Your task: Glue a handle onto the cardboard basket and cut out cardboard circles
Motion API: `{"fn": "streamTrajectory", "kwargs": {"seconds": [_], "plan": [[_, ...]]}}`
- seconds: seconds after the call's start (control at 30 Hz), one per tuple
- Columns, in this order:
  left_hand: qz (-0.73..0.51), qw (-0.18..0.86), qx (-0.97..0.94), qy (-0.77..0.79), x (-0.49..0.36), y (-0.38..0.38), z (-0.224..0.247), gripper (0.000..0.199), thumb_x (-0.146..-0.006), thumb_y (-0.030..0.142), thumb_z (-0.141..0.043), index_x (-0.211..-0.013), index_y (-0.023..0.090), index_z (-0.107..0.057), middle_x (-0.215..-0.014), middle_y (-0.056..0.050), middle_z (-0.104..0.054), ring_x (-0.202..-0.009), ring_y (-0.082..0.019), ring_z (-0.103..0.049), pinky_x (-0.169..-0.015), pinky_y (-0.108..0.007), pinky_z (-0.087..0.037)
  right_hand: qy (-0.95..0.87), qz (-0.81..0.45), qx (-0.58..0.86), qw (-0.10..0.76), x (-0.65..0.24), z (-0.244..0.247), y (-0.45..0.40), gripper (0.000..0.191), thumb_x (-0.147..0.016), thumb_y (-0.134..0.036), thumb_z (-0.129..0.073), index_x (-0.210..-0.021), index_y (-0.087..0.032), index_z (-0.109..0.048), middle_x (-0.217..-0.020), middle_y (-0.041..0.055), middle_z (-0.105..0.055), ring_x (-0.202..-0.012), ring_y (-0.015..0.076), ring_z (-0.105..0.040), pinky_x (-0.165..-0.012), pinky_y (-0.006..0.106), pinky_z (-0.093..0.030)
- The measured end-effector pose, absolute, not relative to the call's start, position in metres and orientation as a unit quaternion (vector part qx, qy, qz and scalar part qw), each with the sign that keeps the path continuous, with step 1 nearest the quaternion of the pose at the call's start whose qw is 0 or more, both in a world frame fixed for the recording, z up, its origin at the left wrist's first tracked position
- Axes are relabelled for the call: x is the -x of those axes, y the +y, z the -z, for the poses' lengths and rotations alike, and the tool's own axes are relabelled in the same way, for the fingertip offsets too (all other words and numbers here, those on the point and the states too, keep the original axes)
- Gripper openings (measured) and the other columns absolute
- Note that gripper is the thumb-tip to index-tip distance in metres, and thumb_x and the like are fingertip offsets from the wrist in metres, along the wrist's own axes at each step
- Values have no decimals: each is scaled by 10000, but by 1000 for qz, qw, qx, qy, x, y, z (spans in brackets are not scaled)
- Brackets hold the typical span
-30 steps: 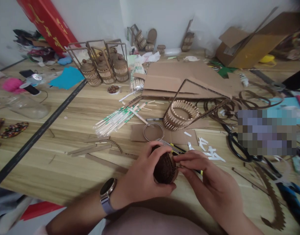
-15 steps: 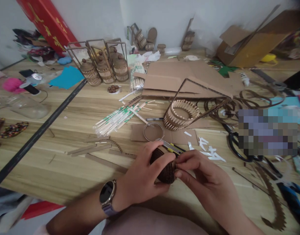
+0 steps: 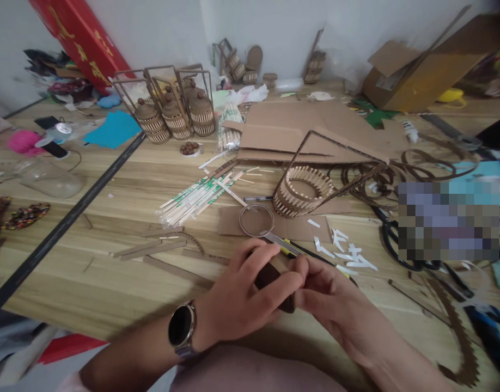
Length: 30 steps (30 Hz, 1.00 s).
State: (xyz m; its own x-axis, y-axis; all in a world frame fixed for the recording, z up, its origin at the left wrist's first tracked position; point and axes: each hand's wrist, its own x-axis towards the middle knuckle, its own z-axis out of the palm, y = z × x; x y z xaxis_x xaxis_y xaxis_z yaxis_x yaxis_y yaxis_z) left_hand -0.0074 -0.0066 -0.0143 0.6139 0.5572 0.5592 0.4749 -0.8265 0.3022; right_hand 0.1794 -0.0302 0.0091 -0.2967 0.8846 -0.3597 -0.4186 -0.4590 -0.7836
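Note:
My left hand (image 3: 237, 299), with a watch on its wrist, is wrapped round a dark brown roll that looks like a coiled cardboard strip (image 3: 270, 280). My right hand (image 3: 335, 313) is closed in a pinch at the roll's right edge; its fingertips partly hide what they grip. Just beyond the hands lies a yellow and black utility knife (image 3: 290, 246). A thin ring (image 3: 256, 220) rests on a cardboard piece behind it. Further back stands a small stick-and-cardboard basket (image 3: 288, 198) with a tall bent handle.
Packaged sticks (image 3: 193, 198) lie left of centre. Lidded miniature baskets (image 3: 202, 117) stand behind a small dish of brown beads (image 3: 189, 148). Flat cardboard (image 3: 274, 122) covers the back middle. White paper scraps (image 3: 352, 253), black-handled scissors (image 3: 391, 239) and coiled brown strips (image 3: 421, 158) are at right.
The roll has turned in my left hand, showing a smoother side. My right fingers have shifted along its edge, and more of the utility knife shows.

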Motion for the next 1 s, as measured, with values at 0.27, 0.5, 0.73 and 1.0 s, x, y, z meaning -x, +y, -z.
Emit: {"fn": "streamTrajectory", "kwargs": {"seconds": [0.27, 0.5, 0.73, 1.0], "plan": [[-348, 349, -801, 340, 2, -8, 12, 984, -712, 299, -827, -1491, 232, -228, -1454, -175, -442, -1365, -351, -451, -1127, -523, -414, -372, -670, 415, 490, -186, 12, -24, 384, -707, -535, -846, -949, -275, -699, -857, 4, -630, -766, 163, -563, -681, 258, -478], [-348, 524, -702, 335, 6, 1, 10, 873, -650, 314, -882, -1384, 254, -414, -1413, -115, -487, -1305, -340, -506, -1119, -524, -409, -523, -532, 410, 524, -188, 34, -23, 554, -736, -600, -780, -1231, -387, -648, -1117, 37, -656, -964, 225, -593, -856, 323, -508], [-332, 587, -683, 280, 8, 0, 17, 889, -689, 222, -866, -1424, 274, -369, -1487, -124, -438, -1301, -315, -528, -1072, -466, -465, -545, -553, 380, 503, -182, 36, -25, 538, -787, -508, -791, -1278, -383, -610, -1156, 42, -672, -1013, 228, -628, -892, 359, -532], [-377, 523, -723, 249, 8, 1, 20, 812, -710, 432, -870, -1374, 265, -432, -1495, -136, -420, -1433, -342, -374, -1150, -515, -372, -527, -597, 342, 500, -178, 34, -23, 569, -764, -474, -827, -1270, -362, -592, -1252, 59, -666, -1132, 263, -637, -948, 423, -543]]}}
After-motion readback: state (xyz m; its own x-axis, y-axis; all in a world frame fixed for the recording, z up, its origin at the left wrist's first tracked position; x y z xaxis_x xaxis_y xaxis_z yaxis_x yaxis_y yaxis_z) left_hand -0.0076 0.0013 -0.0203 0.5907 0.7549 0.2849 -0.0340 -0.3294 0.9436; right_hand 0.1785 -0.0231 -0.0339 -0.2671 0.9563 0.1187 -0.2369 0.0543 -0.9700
